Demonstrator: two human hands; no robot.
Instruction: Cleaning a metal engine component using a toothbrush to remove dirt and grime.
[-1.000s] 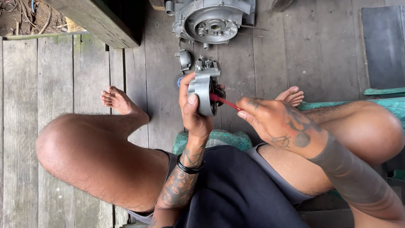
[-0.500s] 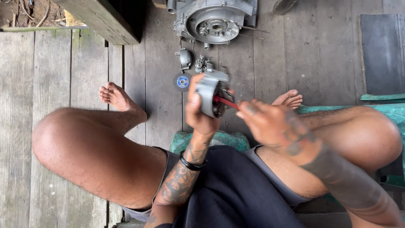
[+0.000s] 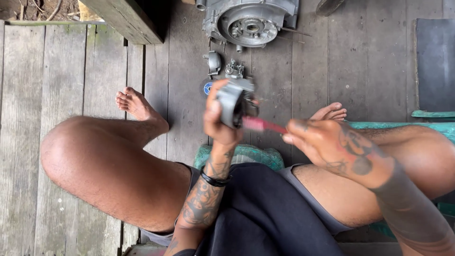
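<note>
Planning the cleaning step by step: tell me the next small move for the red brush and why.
Probably push the red brush further into the grey metal part: the right hand holds its tip at the part's open side, while the left hand holds the part up.

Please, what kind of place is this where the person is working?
Probably an outdoor wooden porch or deck used as an informal repair spot. Weathered floor planks lie beside bare dirt, an engine casing sits on the boards, and the left hand holds a small metal engine part.

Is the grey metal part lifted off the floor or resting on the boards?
Lifted: the left hand grips the grey metal part above the wooden floor, while the right hand puts a red tool to it.
</note>
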